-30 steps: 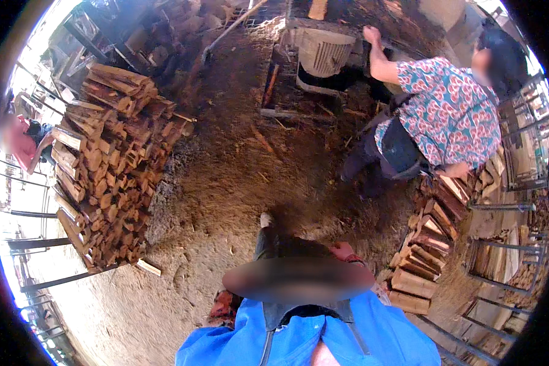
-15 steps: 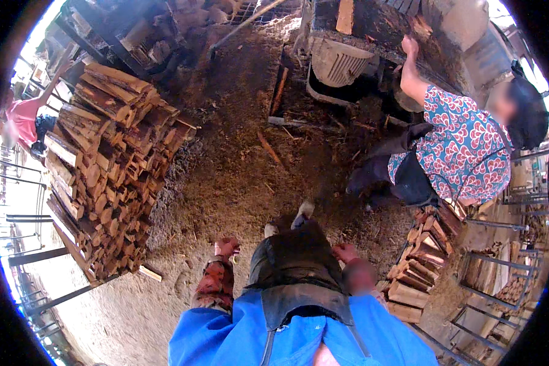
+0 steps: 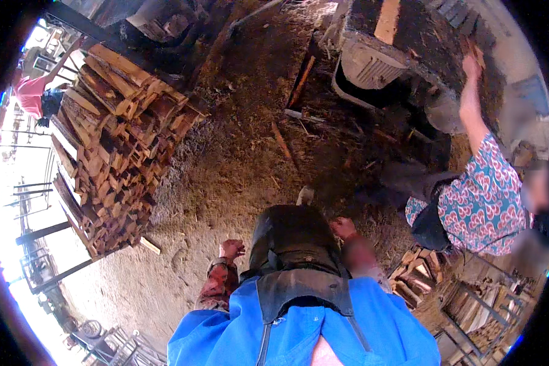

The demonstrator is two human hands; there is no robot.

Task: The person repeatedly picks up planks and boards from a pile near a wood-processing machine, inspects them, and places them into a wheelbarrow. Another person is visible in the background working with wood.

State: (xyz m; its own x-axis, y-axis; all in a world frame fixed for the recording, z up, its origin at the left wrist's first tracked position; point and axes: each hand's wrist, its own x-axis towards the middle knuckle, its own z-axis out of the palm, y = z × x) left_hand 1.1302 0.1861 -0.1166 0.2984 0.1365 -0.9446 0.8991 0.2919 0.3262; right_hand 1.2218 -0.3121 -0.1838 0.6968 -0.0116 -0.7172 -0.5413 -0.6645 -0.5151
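My left hand (image 3: 232,249) hangs to the left of my dark apron (image 3: 294,238), its fingers loosely curled with nothing seen in them. A patterned sleeve (image 3: 217,283) covers that forearm. On the apron's other side is my right hand (image 3: 343,227), also curled in and holding nothing that shows. Neither hand touches any wood. Packed dirt floor (image 3: 226,177) lies in front of me, and a shoe tip (image 3: 305,195) pokes out past the apron.
A tall stack of split firewood (image 3: 113,165) stands left, a smaller pile (image 3: 415,274) right. Ahead right, a person in a patterned shirt (image 3: 479,195) reaches over a bench (image 3: 433,36) above a ribbed pale container (image 3: 372,64). A wood strip (image 3: 283,143) lies on the floor. Another person (image 3: 30,94) stands far left.
My view has shifted, with the bench now further right. My hands remain low beside the apron, the right slightly higher. The person on the right has an arm stretched further out across the bench.
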